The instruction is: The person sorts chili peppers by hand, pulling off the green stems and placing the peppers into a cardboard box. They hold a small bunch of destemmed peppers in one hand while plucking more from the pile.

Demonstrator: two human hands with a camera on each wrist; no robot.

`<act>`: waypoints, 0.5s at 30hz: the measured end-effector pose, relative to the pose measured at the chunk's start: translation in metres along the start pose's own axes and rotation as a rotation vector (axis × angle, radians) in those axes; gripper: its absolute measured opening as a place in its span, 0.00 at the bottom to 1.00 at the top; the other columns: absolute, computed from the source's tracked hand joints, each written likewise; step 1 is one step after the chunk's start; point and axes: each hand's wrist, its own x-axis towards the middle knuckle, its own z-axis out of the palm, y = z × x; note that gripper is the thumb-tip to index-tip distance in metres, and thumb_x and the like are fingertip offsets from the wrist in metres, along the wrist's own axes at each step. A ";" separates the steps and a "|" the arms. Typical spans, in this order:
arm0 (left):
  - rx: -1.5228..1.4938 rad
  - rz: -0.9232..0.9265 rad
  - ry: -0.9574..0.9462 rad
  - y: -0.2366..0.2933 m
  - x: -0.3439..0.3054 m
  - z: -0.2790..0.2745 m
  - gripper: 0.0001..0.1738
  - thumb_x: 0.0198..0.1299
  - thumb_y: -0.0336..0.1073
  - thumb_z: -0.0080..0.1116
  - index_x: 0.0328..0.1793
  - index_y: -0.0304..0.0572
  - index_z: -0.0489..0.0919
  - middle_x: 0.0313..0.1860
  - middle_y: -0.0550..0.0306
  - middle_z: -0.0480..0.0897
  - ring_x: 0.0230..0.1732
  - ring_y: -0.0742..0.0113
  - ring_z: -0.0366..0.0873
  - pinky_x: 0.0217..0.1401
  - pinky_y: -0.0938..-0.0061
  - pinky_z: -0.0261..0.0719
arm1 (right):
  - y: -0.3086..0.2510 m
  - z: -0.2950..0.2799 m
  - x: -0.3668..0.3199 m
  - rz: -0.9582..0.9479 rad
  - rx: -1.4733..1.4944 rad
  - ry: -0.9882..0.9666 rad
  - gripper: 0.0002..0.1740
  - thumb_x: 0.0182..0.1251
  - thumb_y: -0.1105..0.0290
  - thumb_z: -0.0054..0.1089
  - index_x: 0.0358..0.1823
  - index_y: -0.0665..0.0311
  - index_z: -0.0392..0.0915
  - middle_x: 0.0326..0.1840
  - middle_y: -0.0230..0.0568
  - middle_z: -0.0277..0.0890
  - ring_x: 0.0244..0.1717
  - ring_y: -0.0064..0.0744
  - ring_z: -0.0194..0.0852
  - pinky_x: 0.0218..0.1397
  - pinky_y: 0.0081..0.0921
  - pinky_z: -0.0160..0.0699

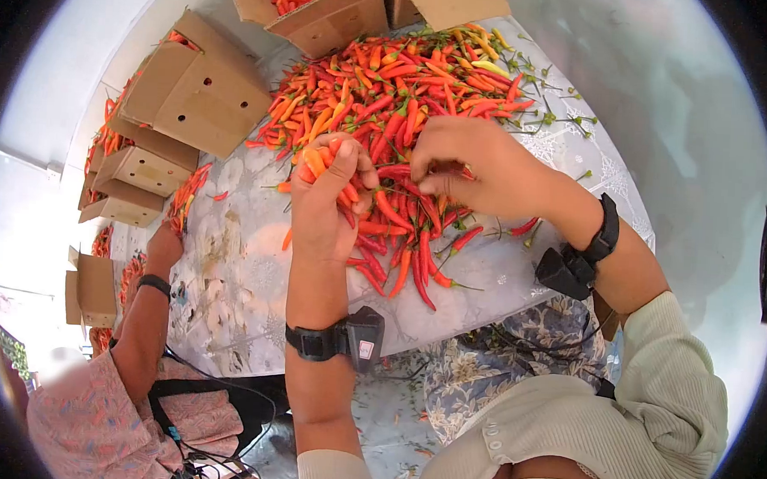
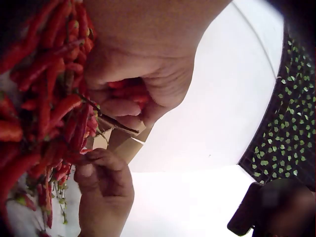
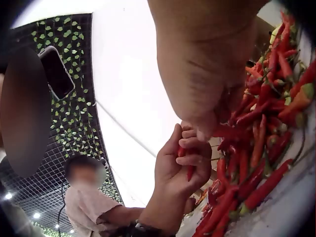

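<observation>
Chillies [image 1: 381,102], mostly red and orange, are lying in a broad heap on a pale table [image 1: 253,294], just beyond and beneath a person's two hands. The left hand [image 1: 326,186] is holding several of them, its fingers curled closely around; the right hand [image 1: 481,162] is working just beside it, fingers bent and drawn narrow over the heap. Whether those fingers are gripping a chilli is hard to tell, the wrist views being blurred there.

The right wrist view is showing red chillies poking between the left hand's fingers; the head view is showing orange ones beside its thumb. Only the head view is taking in the cardboard boxes [image 1: 197,99] along the table's far side.

The near edge is running past the person's lap, and a bare stretch is lying between the left hand and a second person's hand [image 1: 165,245]. Green stems [image 1: 568,119] are dotting the right side.

Snowflake patterns are decorating the tabletop. Both wrist views are catching a dark panel with green leaves [image 2: 286,113], the right one also small lights [image 3: 36,216].
</observation>
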 end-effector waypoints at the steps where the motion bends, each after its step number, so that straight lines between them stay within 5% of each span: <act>1: -0.009 0.002 0.028 0.001 0.000 0.001 0.07 0.61 0.32 0.57 0.42 0.41 0.73 0.29 0.58 0.77 0.28 0.72 0.78 0.14 0.87 0.65 | 0.001 0.000 0.001 -0.025 0.038 0.094 0.08 0.53 0.76 0.62 0.35 0.64 0.75 0.31 0.37 0.72 0.36 0.34 0.73 0.40 0.29 0.72; 4: 0.073 -0.014 0.045 0.003 -0.002 0.008 0.07 0.63 0.34 0.54 0.44 0.43 0.72 0.39 0.51 0.81 0.37 0.66 0.82 0.16 0.86 0.67 | 0.005 0.000 0.001 0.197 0.501 0.164 0.05 0.60 0.76 0.60 0.37 0.66 0.74 0.38 0.31 0.73 0.39 0.22 0.72 0.43 0.22 0.73; 15: 0.196 -0.128 -0.154 -0.007 -0.008 0.012 0.14 0.59 0.29 0.58 0.50 0.37 0.72 0.36 0.49 0.82 0.30 0.68 0.82 0.15 0.87 0.70 | 0.011 0.009 0.002 0.176 0.635 0.162 0.05 0.62 0.73 0.59 0.36 0.65 0.75 0.32 0.31 0.75 0.33 0.19 0.74 0.39 0.19 0.73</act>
